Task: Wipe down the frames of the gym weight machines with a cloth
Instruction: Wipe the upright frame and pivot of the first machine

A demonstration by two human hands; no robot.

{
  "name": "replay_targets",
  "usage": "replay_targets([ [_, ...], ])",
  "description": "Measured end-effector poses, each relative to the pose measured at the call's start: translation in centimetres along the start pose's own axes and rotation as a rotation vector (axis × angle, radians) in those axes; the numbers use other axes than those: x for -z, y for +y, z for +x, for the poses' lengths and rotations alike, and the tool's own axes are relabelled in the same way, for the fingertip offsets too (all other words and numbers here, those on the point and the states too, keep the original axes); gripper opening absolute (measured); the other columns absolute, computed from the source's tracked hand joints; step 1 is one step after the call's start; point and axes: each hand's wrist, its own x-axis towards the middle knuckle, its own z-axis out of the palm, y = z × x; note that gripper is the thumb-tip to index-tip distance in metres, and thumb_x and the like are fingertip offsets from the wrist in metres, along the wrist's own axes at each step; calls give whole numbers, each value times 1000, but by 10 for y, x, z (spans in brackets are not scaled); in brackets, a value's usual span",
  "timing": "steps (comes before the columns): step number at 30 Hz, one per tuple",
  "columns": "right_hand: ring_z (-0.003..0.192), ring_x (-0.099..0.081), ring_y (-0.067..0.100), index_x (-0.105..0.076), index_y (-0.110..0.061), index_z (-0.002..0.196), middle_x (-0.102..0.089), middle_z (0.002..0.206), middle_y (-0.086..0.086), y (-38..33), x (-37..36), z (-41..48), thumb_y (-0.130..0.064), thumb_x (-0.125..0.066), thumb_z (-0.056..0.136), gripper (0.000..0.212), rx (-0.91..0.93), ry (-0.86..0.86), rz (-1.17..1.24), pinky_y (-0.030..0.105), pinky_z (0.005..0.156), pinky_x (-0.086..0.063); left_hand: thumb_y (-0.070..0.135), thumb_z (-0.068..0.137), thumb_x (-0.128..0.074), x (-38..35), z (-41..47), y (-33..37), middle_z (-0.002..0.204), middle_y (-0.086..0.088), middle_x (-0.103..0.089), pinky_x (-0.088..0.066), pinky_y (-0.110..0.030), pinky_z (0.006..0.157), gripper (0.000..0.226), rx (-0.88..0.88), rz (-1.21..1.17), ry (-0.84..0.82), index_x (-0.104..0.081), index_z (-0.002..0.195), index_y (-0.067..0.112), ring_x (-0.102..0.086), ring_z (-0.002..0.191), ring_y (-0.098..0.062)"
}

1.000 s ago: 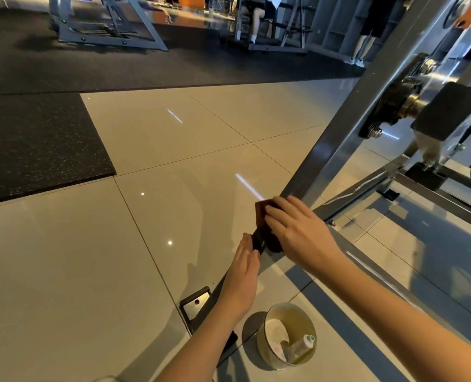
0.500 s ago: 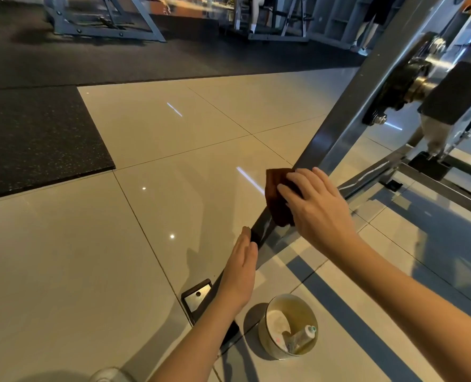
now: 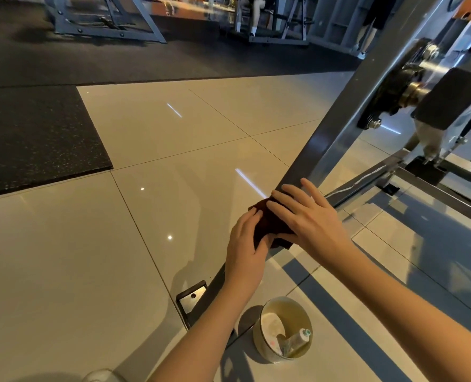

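A dark brown cloth [image 3: 270,226] lies against the slanted grey steel frame beam [image 3: 347,119] of a weight machine, low down near the floor. My right hand [image 3: 311,220] presses on the cloth's upper right part with its fingers spread and nearly straight. From the left, my left hand [image 3: 245,244] grips the cloth's lower edge, fingers on top and thumb beneath. The beam runs down to a bolted foot plate [image 3: 191,299] on the tiles.
A pale bowl [image 3: 267,351] holding a small tube and something white stands on the floor below my hands. The machine's pivot hub [image 3: 400,86] and lower rails are at the right. A black rubber mat [image 3: 35,133] lies left; other machines [image 3: 104,20] and people stand behind.
My right hand carried the cloth a little way up the beam. My left hand left the lower beam and rose to take hold of the cloth.
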Motion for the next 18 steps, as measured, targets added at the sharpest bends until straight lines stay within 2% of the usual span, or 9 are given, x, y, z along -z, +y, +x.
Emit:
replay_targets([
  [3,122,-55,34,-65,-12,121,-65,124,10,11,2,-2,-46,-78,68,65,16,-41,-2,47,112,-15,10,93,-58,-3,6,4,135,5,-50,-44,-36,105,35,-28,47,120,-56,128,17,-42,125,-8],
  [5,125,-53,33,-63,-11,125,-64,127,9,13,5,-4,-55,-59,81,62,5,-43,9,46,113,-13,11,93,-57,-3,10,2,122,8,-55,-47,-34,99,25,-44,37,150,-60,117,16,-44,116,-6],
  [7,128,-51,32,-62,-10,126,-62,129,10,14,7,-5,-59,-38,90,65,-25,-58,13,46,114,-13,14,94,-56,-2,9,-5,107,16,-54,-49,-31,92,17,22,-11,152,-58,109,21,-48,109,-7],
  [9,130,-49,32,-63,-9,126,-61,131,11,15,8,-6,-55,-30,94,65,-41,-48,13,47,114,-15,14,96,-53,1,2,-15,101,15,-56,-53,-32,86,15,144,-73,154,-53,104,27,-56,108,-13],
  [10,130,-49,32,-63,-9,125,-60,132,12,14,8,-6,-52,-28,96,63,-39,-37,8,47,114,-15,14,97,-51,2,0,-21,105,10,-60,-55,-33,86,18,200,-102,154,-52,107,28,-58,110,-16],
  [12,130,-49,33,-65,-8,122,-61,130,13,13,7,-7,-48,-24,100,62,-34,-10,8,47,114,-15,10,99,-48,5,1,-24,126,4,-59,-53,-35,94,33,250,-114,139,-49,126,29,-55,120,-13],
  [14,129,-49,34,-66,-8,120,-62,129,13,13,7,-7,-46,-17,103,64,-44,25,18,46,115,-15,13,101,-44,3,6,-18,133,10,-52,-48,-34,102,45,202,-151,99,-41,142,33,-48,121,-4],
  [16,129,-49,34,-66,-7,119,-62,128,14,14,8,-6,-44,-18,104,63,-63,67,20,46,114,-16,32,101,-38,-4,7,-1,130,12,-49,-49,-32,101,42,163,-246,38,-39,143,34,-47,119,-2],
  [18,130,-49,34,-66,-6,119,-61,130,15,16,7,-6,-40,-26,103,55,-70,98,8,46,114,-18,51,96,-35,-12,6,7,135,8,-45,-50,-31,98,53,170,-288,29,-35,144,30,-46,121,-7],
])
